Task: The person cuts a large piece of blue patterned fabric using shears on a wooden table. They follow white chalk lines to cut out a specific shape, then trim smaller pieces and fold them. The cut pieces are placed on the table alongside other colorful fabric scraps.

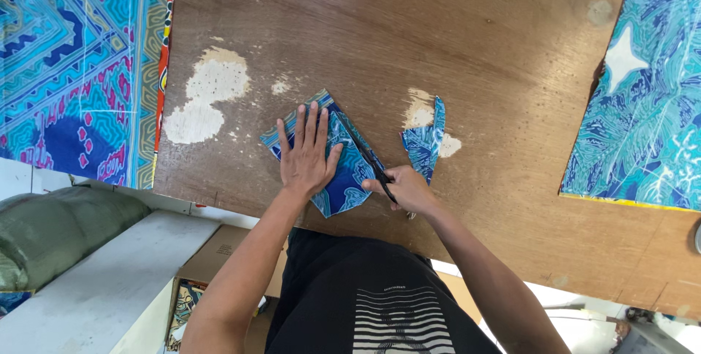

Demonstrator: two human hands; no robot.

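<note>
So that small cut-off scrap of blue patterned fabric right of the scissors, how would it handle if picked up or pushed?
The fabric scrap looks thin and lies flat on the wooden table, so it would probably droop when lifted. It is small and likely very light. Pushed, it would more likely crumple or slide than roll.

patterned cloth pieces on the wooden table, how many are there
4. A folded piece lies under the left hand, cut by scissors in the right hand. A small scrap lies just right of it. Large sheets lie at the left edge and right edge.
</note>
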